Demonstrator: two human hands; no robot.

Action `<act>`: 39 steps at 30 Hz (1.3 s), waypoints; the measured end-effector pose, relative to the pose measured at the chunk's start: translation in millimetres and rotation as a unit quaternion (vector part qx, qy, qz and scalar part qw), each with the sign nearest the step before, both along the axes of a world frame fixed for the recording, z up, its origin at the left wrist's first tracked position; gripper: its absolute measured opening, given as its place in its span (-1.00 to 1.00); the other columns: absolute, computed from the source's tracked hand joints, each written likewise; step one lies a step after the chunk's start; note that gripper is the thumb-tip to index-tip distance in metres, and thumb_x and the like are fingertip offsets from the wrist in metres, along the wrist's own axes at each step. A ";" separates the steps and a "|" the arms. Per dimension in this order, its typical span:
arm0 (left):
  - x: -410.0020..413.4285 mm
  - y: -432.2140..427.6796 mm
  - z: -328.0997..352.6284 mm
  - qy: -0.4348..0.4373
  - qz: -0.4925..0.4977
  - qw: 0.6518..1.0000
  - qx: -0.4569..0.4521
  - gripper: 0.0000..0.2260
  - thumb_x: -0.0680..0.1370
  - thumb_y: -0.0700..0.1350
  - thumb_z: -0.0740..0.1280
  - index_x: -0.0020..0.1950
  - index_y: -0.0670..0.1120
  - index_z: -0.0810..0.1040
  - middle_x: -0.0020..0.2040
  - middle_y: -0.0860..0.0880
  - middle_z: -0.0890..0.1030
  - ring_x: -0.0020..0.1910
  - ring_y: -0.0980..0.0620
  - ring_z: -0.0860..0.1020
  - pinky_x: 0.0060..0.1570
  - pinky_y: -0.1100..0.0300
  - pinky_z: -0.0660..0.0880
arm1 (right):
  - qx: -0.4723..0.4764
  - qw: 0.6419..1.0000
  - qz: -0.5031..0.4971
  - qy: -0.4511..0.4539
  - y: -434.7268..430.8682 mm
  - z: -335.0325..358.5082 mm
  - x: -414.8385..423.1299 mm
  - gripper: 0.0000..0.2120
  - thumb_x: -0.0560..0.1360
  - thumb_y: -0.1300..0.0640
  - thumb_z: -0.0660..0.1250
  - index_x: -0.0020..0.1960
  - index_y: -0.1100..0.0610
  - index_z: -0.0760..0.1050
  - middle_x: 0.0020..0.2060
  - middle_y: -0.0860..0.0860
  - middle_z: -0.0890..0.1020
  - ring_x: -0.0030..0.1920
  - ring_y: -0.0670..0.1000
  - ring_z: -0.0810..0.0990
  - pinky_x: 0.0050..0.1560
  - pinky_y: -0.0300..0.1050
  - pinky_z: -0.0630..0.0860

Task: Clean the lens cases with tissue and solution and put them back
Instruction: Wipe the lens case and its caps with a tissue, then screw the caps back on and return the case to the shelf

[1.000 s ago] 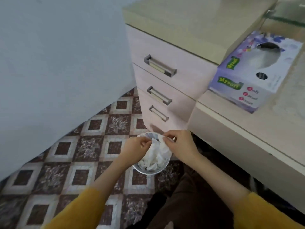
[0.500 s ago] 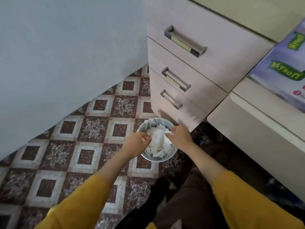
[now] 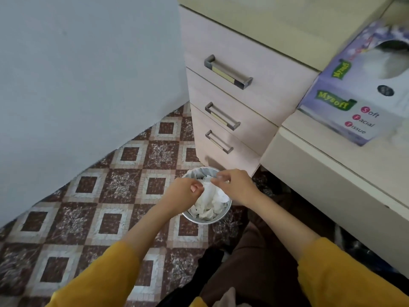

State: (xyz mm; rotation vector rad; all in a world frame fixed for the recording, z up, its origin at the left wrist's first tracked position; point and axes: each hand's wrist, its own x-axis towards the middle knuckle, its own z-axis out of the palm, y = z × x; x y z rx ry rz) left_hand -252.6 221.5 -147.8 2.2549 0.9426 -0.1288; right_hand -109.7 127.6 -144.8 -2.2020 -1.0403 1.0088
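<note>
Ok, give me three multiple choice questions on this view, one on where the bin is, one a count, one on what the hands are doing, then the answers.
1. Where is the metal bin? A on the desk; B on the tiled floor by the drawer unit; C inside a drawer.
2. How many drawer handles show? A two; B three; C five.
3. What are the left hand and right hand doing? A pulling a handle; B lying flat on the desk; C pinching white tissue over the bin.
1 B: it stands on the tiles beside the lowest drawer.
2 B: one on each drawer front.
3 C: both pinch the tissue above it.
</note>
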 end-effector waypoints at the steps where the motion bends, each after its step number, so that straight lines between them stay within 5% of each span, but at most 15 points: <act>1: 1.2 -2.3 6.2 -0.007 -0.007 1.000 0.009 -0.78 0.56 -0.04 0.23 0.09 -0.08 0.60 -0.02 -0.01 0.65 -0.08 0.07 0.57 -0.06 0.22 0.48 | 0.020 1.000 0.007 0.000 -4.8 10.2 0.4 -0.56 0.47 -0.11 0.31 0.25 0.12 0.49 0.06 0.05 0.62 0.11 0.00 0.54 0.13 -0.18 0.41; 11: 42.1 -46.2 101.2 -0.118 -0.110 0.982 0.097 -0.80 0.54 -0.02 0.27 0.09 -0.03 0.60 -0.05 0.07 0.63 -0.12 0.17 0.53 0.01 0.20 0.48 | 0.168 0.984 -0.029 -0.059 -95.7 134.9 14.3 -0.63 0.46 -0.09 0.31 0.21 0.01 0.52 -0.13 -0.12 0.62 -0.18 -0.20 0.56 -0.11 -0.40 0.43; 17: 87.6 -88.1 152.6 -0.221 -0.187 0.950 0.115 -0.85 0.52 -0.04 0.31 0.03 0.01 0.62 -0.16 0.19 0.60 -0.17 0.31 0.52 -0.13 0.46 0.37 | 0.224 0.957 -0.129 -0.132 -169.9 182.1 42.0 -0.66 0.43 -0.05 0.35 0.17 0.02 0.56 -0.11 -0.10 0.66 -0.11 -0.12 0.61 0.08 -0.13 0.50; 23: 152.4 -152.0 182.4 -0.289 -0.287 0.910 0.074 -0.87 0.51 -0.09 0.34 0.00 -0.06 0.64 -0.22 0.16 0.58 -0.18 0.35 0.50 -0.19 0.51 0.36 | 0.208 0.934 -0.206 -0.204 -243.3 196.6 73.7 -0.60 0.44 -0.12 0.29 0.20 0.04 0.53 -0.06 -0.09 0.66 -0.10 -0.16 0.59 0.07 -0.11 0.52; 30: 218.4 -209.8 184.3 -0.284 -0.374 0.881 0.059 -0.82 0.54 -0.08 0.29 0.08 -0.05 0.62 -0.04 0.07 0.62 -0.17 0.27 0.49 -0.12 0.54 0.33 | 0.162 0.911 -0.289 -0.246 -311.1 193.3 94.7 -0.65 0.45 -0.08 0.31 0.19 0.02 0.55 -0.04 -0.08 0.66 -0.11 -0.15 0.59 0.08 -0.07 0.51; 36: 257.4 -229.4 172.3 -0.287 -0.394 0.869 0.084 -0.80 0.52 -0.07 0.32 0.11 -0.07 0.59 0.07 0.01 0.60 0.07 0.06 0.49 0.11 0.25 0.33 | 0.130 0.885 -0.352 -0.274 -349.0 182.7 109.6 -0.73 0.47 -0.05 0.33 0.09 0.04 0.60 0.00 -0.10 0.65 -0.06 -0.13 0.58 0.04 -0.11 0.49; 39: 268.9 -233.0 165.2 -0.265 -0.406 0.871 0.078 -0.69 0.49 0.01 0.34 0.21 -0.03 0.51 0.20 0.03 0.51 0.21 0.09 0.40 0.13 0.39 0.19 | 0.119 0.860 -0.388 -0.309 -362.2 186.1 121.0 -0.75 0.45 -0.01 0.35 0.07 0.08 0.61 -0.01 -0.08 0.64 -0.04 -0.07 0.56 0.05 -0.16 0.41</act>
